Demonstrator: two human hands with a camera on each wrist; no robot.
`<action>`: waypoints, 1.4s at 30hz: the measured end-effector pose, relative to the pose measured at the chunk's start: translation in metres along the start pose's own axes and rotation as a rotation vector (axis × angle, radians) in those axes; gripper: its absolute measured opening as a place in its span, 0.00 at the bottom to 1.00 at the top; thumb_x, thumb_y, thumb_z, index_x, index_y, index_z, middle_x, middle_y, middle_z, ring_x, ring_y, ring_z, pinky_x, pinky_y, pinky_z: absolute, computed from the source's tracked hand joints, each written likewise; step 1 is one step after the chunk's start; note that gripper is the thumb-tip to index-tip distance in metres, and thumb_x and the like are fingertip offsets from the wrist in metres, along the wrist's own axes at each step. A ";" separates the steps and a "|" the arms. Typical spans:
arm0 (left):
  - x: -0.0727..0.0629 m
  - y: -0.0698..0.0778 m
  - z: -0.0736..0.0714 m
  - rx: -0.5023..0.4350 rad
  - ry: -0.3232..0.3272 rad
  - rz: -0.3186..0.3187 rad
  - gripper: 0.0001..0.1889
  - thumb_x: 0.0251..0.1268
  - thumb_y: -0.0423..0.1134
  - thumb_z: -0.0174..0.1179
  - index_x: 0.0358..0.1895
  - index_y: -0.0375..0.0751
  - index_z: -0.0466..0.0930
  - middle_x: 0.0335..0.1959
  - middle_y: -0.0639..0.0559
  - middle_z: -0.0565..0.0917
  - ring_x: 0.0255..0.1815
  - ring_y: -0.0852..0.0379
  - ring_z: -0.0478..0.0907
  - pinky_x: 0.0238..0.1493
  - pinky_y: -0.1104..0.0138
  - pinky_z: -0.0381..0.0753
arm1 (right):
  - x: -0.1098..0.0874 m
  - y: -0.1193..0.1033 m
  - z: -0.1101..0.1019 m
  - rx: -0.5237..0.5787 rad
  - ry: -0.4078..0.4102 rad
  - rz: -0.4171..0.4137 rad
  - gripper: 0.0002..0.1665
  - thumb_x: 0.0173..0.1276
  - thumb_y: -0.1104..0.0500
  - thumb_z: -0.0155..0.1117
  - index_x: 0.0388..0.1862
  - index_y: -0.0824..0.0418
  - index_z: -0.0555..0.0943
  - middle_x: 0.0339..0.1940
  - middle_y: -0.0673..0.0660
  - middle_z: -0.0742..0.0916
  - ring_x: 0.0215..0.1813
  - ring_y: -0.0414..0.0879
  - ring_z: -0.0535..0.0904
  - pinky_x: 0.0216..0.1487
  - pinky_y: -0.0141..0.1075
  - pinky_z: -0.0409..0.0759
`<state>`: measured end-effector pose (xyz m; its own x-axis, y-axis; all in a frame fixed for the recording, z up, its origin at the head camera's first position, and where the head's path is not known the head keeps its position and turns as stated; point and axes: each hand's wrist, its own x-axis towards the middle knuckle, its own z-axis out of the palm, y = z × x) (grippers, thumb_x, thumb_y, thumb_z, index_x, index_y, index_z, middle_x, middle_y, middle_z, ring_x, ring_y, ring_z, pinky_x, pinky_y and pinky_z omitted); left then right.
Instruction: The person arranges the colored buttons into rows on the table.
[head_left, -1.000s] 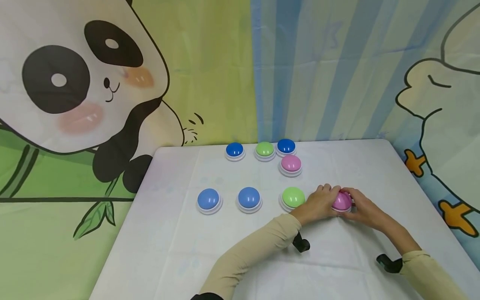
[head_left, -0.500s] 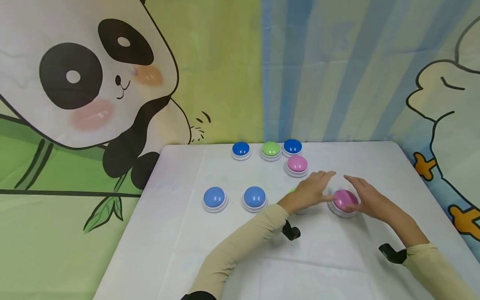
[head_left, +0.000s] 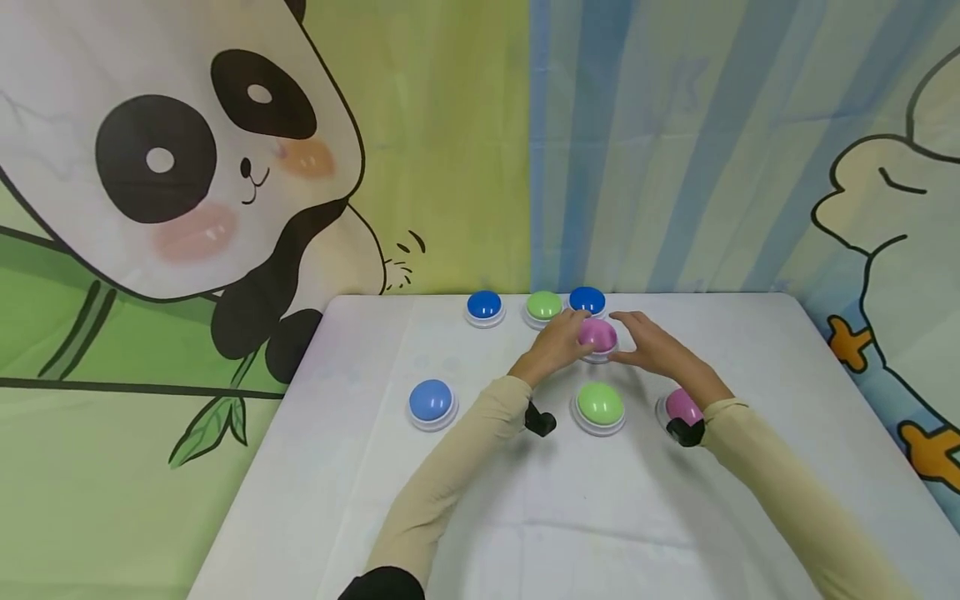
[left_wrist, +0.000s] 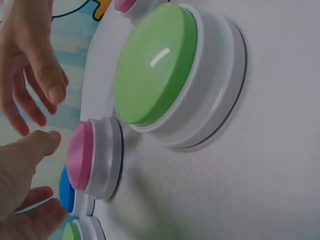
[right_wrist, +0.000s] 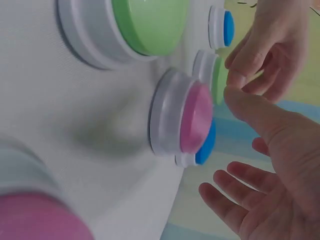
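A far pink push button (head_left: 597, 335) on a white base stands between my two hands. My left hand (head_left: 555, 343) is at its left side and my right hand (head_left: 660, 348) at its right, fingers extended. In the right wrist view, the fingers (right_wrist: 235, 200) hover apart from that pink button (right_wrist: 196, 117). The left hand (left_wrist: 22, 180) in its own wrist view also shows a gap to the button. A near green button (head_left: 600, 404) sits below the hands. My right wrist partly covers a near pink button (head_left: 682, 406).
Along the table's (head_left: 375, 333) far edge stand a left blue button (head_left: 484, 306), a green button (head_left: 543, 307) and a right blue button (head_left: 587, 301). Nearer, a light blue button (head_left: 431, 402) lies left of my left forearm. A printed cloth (head_left: 450, 167) hangs behind.
Both hands have let go of the near pink button and moved away and leftward to the far pink one. My left forearm now hides one near blue button. The view has shifted slightly.
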<state>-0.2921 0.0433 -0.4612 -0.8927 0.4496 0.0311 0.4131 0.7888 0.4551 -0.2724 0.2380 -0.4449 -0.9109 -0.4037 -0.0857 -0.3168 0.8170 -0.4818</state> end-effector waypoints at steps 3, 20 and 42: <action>0.006 -0.002 0.004 0.011 -0.008 0.005 0.30 0.63 0.45 0.65 0.67 0.44 0.67 0.60 0.47 0.75 0.60 0.54 0.74 0.61 0.66 0.78 | 0.016 -0.002 0.008 0.008 -0.033 0.020 0.46 0.61 0.57 0.71 0.74 0.65 0.59 0.69 0.73 0.67 0.70 0.69 0.64 0.65 0.64 0.68; 0.012 -0.008 0.021 -0.049 -0.124 -0.010 0.34 0.60 0.44 0.68 0.68 0.43 0.64 0.63 0.48 0.76 0.64 0.54 0.74 0.67 0.66 0.73 | 0.035 0.012 0.039 0.066 -0.044 0.048 0.41 0.61 0.58 0.71 0.68 0.63 0.60 0.59 0.74 0.72 0.61 0.69 0.72 0.62 0.61 0.75; -0.072 -0.106 -0.073 -0.183 -0.127 0.167 0.32 0.56 0.36 0.69 0.66 0.38 0.69 0.62 0.46 0.77 0.63 0.52 0.76 0.62 0.65 0.78 | 0.050 -0.109 0.067 0.175 0.064 -0.112 0.44 0.56 0.52 0.75 0.69 0.58 0.66 0.60 0.66 0.73 0.63 0.60 0.73 0.62 0.53 0.78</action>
<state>-0.2854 -0.1035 -0.4465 -0.7805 0.6250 0.0125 0.5028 0.6157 0.6067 -0.2656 0.1015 -0.4554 -0.8892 -0.4566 0.0302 -0.3717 0.6822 -0.6296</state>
